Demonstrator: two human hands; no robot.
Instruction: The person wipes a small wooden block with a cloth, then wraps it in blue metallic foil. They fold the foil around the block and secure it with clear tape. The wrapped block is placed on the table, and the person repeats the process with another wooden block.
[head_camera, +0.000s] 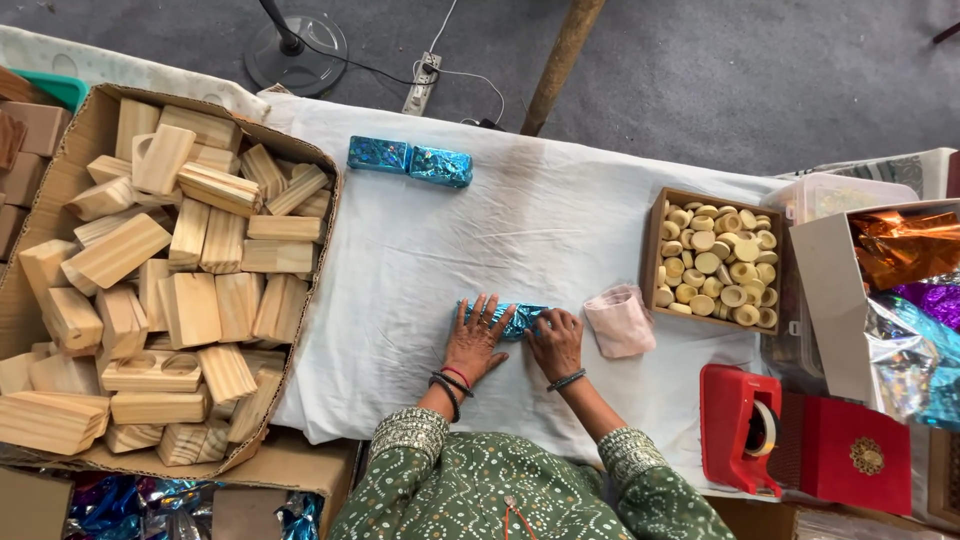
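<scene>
A block partly wrapped in shiny blue foil (512, 316) lies on the white cloth (560, 220) in front of me. My left hand (477, 338) rests flat on its left part with fingers spread. At the right end of the package, my right hand (556, 340) presses with curled fingers on the foil. Two finished blue foil-wrapped blocks (410, 160) lie side by side at the far edge of the cloth.
A large cardboard box of wooden blocks (170, 270) fills the left. A small box of round pale discs (715, 260) and a pink pouch (620, 320) sit right. A red tape dispenser (742, 425), red box (860, 455) and foil sheets (910, 300) are far right.
</scene>
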